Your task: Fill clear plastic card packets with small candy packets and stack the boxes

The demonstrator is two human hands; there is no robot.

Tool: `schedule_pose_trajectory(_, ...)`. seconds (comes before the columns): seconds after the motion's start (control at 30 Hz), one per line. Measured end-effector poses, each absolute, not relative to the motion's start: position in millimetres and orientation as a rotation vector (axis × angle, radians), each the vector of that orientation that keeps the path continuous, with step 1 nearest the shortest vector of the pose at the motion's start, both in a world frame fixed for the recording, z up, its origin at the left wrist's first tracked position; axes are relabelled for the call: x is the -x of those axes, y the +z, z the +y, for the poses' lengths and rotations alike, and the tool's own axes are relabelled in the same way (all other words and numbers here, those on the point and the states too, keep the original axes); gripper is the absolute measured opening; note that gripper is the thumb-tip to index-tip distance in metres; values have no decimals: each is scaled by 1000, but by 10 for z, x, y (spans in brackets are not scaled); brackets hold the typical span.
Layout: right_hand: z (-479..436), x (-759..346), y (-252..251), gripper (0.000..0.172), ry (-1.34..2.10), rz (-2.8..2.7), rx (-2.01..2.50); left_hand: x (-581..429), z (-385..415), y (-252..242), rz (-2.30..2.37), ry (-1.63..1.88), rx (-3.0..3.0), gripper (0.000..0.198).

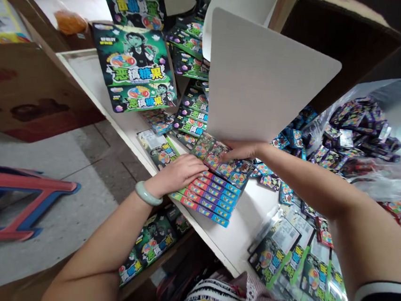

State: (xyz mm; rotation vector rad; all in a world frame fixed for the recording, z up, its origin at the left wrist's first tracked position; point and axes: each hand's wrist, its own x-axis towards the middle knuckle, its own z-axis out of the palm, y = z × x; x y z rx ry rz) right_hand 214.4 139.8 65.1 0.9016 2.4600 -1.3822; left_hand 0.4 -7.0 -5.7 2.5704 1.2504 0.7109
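Observation:
My left hand (pixel 179 173) lies flat, fingers stretched out, on the left end of an overlapping row of small colourful candy packets (pixel 213 196) on the white table (pixel 245 230). My right hand (pixel 241 150) rests at the far end of that row, fingers down on the top packets (pixel 232 168), right under the lower edge of a large white card (pixel 259 85) that stands tilted above them. Whether the right hand grips the card or a packet is hidden. A pale green bangle (pixel 147 194) sits on my left wrist.
Green display cards (pixel 134 66) with several packets lie at the table's back left. Loose packets fill a clear plastic bag (pixel 358 132) at right. Bagged cards (pixel 299 264) lie near me. A brown carton (pixel 342 36) stands behind. A red and blue stool (pixel 21 199) lies on the floor at left.

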Motion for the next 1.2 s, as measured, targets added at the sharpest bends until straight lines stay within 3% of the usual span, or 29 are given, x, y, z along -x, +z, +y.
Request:
schedule_pose_trajectory(0.1, 1310, -2109, 725, 59, -1005, 2637, -834, -28, -60, -26, 1251, 689, -2521, 32)
schedule_pose_trajectory(0.23, 1074, -2050, 634, 90, -514, 2638, -1000, -77, -63, 4, 1384, 664, -2454, 30)
schedule_pose_trajectory(0.3, 963, -2067, 536, 94, -342, 2643, -1104, -102, -70, -4, 1404, 668, -2448, 30)
schedule_pose_trajectory(0.47, 824, -2299, 334, 80, -540, 2723, -1225, -92, -99, -19, 1527, 826, -2400, 27)
schedule_pose_trajectory(0.63, 666, -2558, 217, 56, -380, 2949, -1146, -17, -70, 115, 1743, 1057, -2331, 24)
schedule_pose_trajectory(0.77, 563, -2620, 181, 54, -285, 2924, -1145, -22, 49, 163, 1725, 1013, -2285, 32)
schedule_pose_trajectory(0.9, 474, -2636, 147, 53, -218, 2905, -1117, -4, 231, 37, 1707, 713, -2170, 27)
schedule_pose_trajectory(1.0, 403, -2692, 116, 52, -266, 2886, -1188, 32, 318, -55, 1806, 714, -2018, 25)
schedule_pose_trajectory(1.1, 338, -2798, 91, 54, -339, 2921, -1326, -7, 289, -82, 1801, 855, -2080, 39)
schedule_pose_trajectory(1.2, 289, -2897, 62, 64, -442, 2878, -1396, -153, 215, -98, 1743, 638, -2287, 57)
